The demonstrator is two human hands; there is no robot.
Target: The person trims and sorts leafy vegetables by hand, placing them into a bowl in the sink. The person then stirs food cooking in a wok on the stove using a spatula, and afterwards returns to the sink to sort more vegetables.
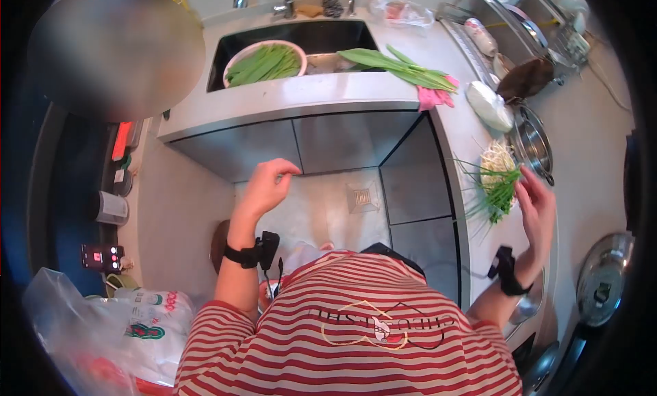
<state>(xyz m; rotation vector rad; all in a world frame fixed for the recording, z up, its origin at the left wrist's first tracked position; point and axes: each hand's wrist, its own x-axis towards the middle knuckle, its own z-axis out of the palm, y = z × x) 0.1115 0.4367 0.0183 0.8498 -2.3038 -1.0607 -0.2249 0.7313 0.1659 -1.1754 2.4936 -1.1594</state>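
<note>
My left hand (268,185) hangs in the air over the floor in front of the cabinets. Its fingers are loosely bent, with a gap between thumb and fingers and nothing seen in it. On the right counter my right hand (536,208) has its fingertips closed at the edge of a bunch of thin green herbs (501,190), whose long stalks spread to the left. Part of the grip is hidden behind the fingers. Behind the herbs lies a pile of pale bean sprouts (495,158).
A steel pot (532,141) and a white bag (489,106) stand beyond the sprouts. Long green leaves (400,66) lie across the sink edge near a pink cloth (436,97). In the sink (328,34) is a bowl of greens (265,63). Plastic bags (147,321) are at lower left.
</note>
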